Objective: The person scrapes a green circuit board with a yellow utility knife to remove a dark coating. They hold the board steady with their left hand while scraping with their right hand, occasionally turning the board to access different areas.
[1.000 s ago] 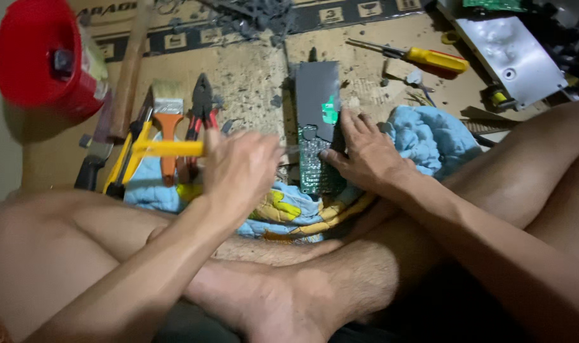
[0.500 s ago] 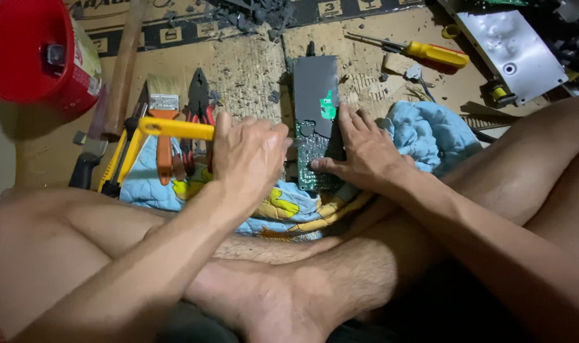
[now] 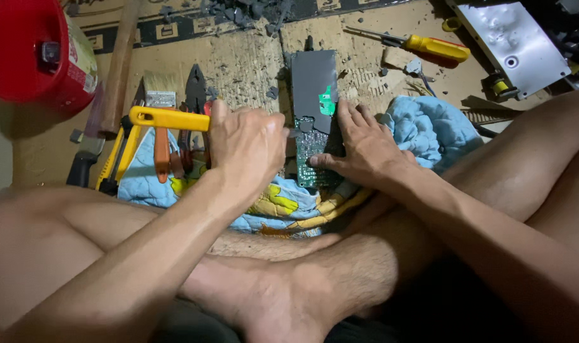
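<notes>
Fingers [image 3: 356, 121] of my right hand [image 3: 365, 149] press spread on the circuit board [image 3: 311, 152] while my left hand [image 3: 245, 146] grips the yellow-handled tool [image 3: 168, 118]; next I need careful prying, I think.

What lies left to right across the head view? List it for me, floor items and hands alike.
Red bucket → yellow-handled tool → left hand gripping it → green circuit board → right hand pressing on it → blue cloth → grey metal plate.
</notes>
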